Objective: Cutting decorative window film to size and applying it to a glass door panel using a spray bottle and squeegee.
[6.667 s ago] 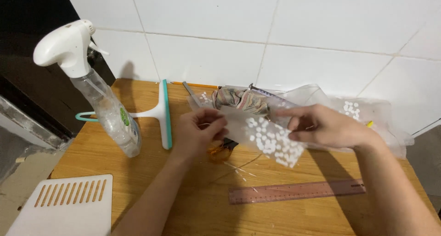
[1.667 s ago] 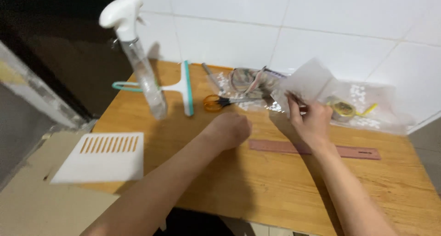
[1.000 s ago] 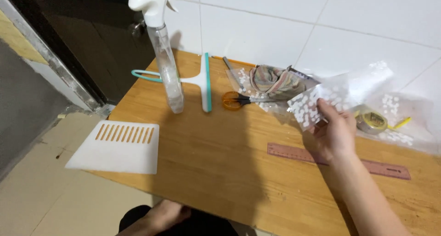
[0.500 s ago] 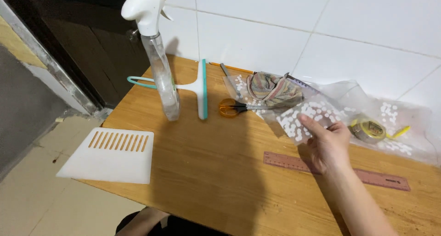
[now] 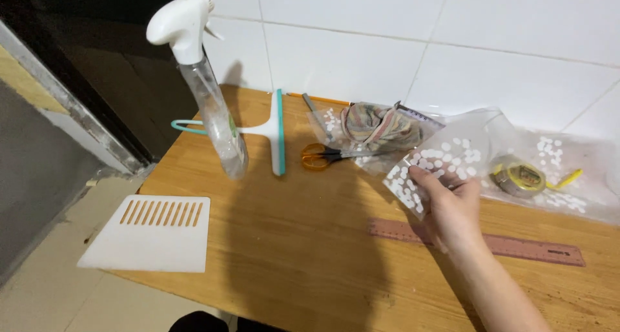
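A big wooden table (image 5: pixel 278 254) filled most of the frame, running from the middle left to the lower right; white wall tiles (image 5: pixel 452 35) stood behind it across the top; a dark doorway (image 5: pixel 77 67) sat in the upper left. A flat white plastic board with slots (image 5: pixel 150 234) lay at the lower left, hanging a bit over the table edge; a clear spray bottle with a white top (image 5: pixel 205 80) stood tall in the upper left, just in front of a white and teal window wiper (image 5: pixel 274 133). A long brown ruler (image 5: pixel 516 243) lay flat at the lower right. The right hand (image 5: pixel 452 206) came up from the lower right, over the ruler; its fingers pinched the edge of a clear plastic bag with white dots (image 5: pixel 445 161), which was lifted a little in the middle right of the frame. Another dotted clear bag (image 5: pixel 568 193) lay at the far right with a yellow tape measure (image 5: pixel 522 177) on it. A striped cloth (image 5: pixel 378 126) sat in the top middle, just behind the held bag; orange scissors (image 5: pixel 323 156) lay beside it, near the wiper. The left hand was out of the frame.
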